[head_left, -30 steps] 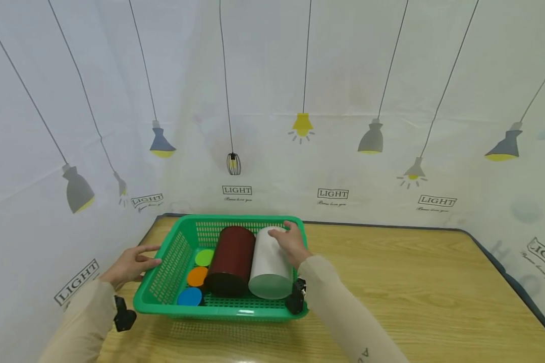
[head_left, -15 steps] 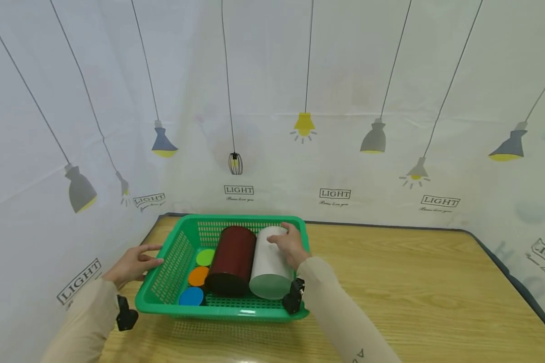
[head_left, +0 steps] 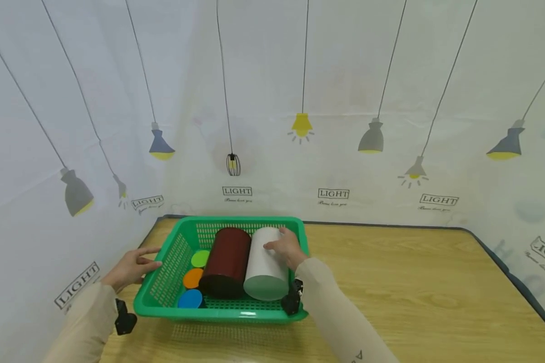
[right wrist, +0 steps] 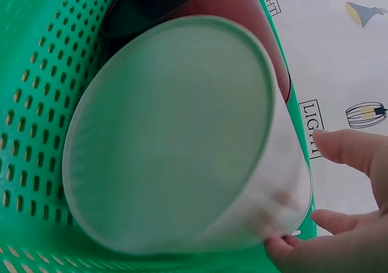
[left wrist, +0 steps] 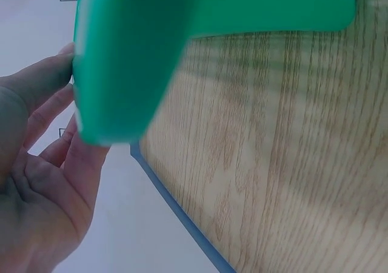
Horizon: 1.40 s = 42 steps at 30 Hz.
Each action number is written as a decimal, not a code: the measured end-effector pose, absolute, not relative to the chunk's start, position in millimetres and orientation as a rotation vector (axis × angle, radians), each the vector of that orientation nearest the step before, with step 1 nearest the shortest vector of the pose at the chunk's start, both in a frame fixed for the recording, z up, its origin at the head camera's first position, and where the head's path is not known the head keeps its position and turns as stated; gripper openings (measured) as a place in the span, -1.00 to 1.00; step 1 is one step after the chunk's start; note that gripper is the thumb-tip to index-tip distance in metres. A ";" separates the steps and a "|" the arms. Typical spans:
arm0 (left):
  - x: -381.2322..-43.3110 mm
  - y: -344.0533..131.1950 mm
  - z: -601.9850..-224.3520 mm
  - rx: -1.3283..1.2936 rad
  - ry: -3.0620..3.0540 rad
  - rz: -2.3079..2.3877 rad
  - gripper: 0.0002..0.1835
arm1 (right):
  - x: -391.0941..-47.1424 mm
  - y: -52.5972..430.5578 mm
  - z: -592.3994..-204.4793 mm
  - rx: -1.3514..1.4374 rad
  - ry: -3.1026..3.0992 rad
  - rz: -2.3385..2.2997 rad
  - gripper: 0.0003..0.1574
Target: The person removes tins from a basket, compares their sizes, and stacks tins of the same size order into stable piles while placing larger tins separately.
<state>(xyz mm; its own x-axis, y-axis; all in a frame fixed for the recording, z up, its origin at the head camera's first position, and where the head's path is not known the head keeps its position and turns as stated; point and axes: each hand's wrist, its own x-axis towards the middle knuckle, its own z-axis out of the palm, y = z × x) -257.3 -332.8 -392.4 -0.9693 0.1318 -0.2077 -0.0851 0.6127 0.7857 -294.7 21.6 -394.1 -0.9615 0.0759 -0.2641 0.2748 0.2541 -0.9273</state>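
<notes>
A green plastic basket with slotted walls stands on the table. Inside lie a white cylinder and, beside it on the left, a dark red cylinder. Along the basket's left side are three smaller round pieces with blue, orange and lime green tops. The left hand touches the outside of the left rim with extended fingers; the rim hides some fingertips in the left wrist view. The right hand presses its fingers against the white cylinder's right side, thumb spread over the top.
The wood-grain table extends to the right of the basket. A white backdrop with printed lamps surrounds the table at the back and sides. Black wrist cameras, left and right, sit close to the basket.
The white and dark red cylinders have shifted slightly left inside the basket, the right hand moving along with them. The left hand and the basket stay nearly in place.
</notes>
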 end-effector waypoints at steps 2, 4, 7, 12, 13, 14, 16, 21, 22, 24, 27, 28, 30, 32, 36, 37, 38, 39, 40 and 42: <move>-257.1 -332.9 -392.0 0.035 2.593 1.293 -0.35 | -295.3 21.4 -394.0 0.309 2.372 -1.760 -0.09; -256.9 -333.2 -392.1 0.043 2.590 1.292 -0.35 | -295.4 21.5 -393.7 0.300 2.377 -1.744 -0.09; -256.6 -333.8 -392.5 0.056 2.588 1.289 -0.34 | -295.6 21.5 -394.2 0.280 2.394 -1.721 -0.09; -255.6 -336.1 -393.5 0.054 2.577 1.314 -0.34 | -297.3 21.1 -397.2 0.251 2.430 -1.687 -0.13; -255.3 -336.5 -393.5 0.048 2.571 1.324 -0.34 | -297.7 20.9 -397.9 0.238 2.439 -1.677 -0.13; -255.3 -337.2 -393.4 0.044 2.568 1.329 -0.34 | -298.2 20.7 -398.6 0.231 2.443 -1.668 -0.13; -255.5 -338.2 -392.6 0.042 2.564 1.331 -0.33 | -298.6 20.4 -399.1 0.218 2.453 -1.655 -0.12; -257.5 -339.3 -390.4 0.045 2.570 1.312 -0.32 | -299.6 20.6 -399.7 0.218 2.454 -1.643 -0.08; -257.8 -339.3 -390.2 0.049 2.574 1.304 -0.32 | -299.5 20.7 -399.7 0.220 2.448 -1.637 -0.07; -257.9 -339.5 -390.0 0.062 2.580 1.290 -0.32 | -299.3 20.9 -400.0 0.226 2.428 -1.642 -0.07; -257.1 -339.4 -390.5 0.079 2.588 1.274 -0.32 | -300.1 22.4 -402.3 0.223 2.368 -1.672 -0.05; -256.7 -339.3 -390.4 0.084 2.591 1.270 -0.32 | -301.4 23.0 -404.5 0.222 2.345 -1.682 -0.03; -256.0 -339.0 -390.7 0.086 2.590 1.275 -0.32 | -303.5 24.3 -408.5 0.232 2.299 -1.701 0.02; -255.4 -338.6 -390.9 0.084 2.590 1.279 -0.32 | -305.7 25.7 -413.2 0.226 2.268 -1.712 0.04; -255.6 -338.2 -391.9 0.080 2.589 1.278 -0.32 | -304.7 27.1 -416.1 0.217 2.222 -1.713 -0.01; -255.9 -338.0 -392.2 0.078 2.589 1.277 -0.32 | -304.2 27.6 -416.3 0.213 2.213 -1.714 -0.04; -256.2 -337.7 -392.4 0.078 2.589 1.276 -0.33 | -303.8 28.0 -416.2 0.213 2.207 -1.714 -0.06; -256.5 -337.4 -392.5 0.078 2.592 1.273 -0.33 | -303.4 28.4 -416.0 0.215 2.204 -1.711 -0.07; -256.7 -337.1 -392.7 0.078 2.593 1.272 -0.33 | -303.2 28.7 -415.7 0.219 2.204 -1.706 -0.09; -256.8 -336.0 -392.9 0.078 2.596 1.269 -0.33 | -302.8 29.2 -415.3 0.219 2.206 -1.688 -0.10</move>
<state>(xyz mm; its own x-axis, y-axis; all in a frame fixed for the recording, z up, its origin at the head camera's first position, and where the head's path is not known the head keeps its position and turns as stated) -256.8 -336.0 -392.9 -0.9672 0.1568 -0.1999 -0.0614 0.6191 0.7829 -302.8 29.2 -415.3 -0.9257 -0.0899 -0.3673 0.3310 0.2768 -0.9021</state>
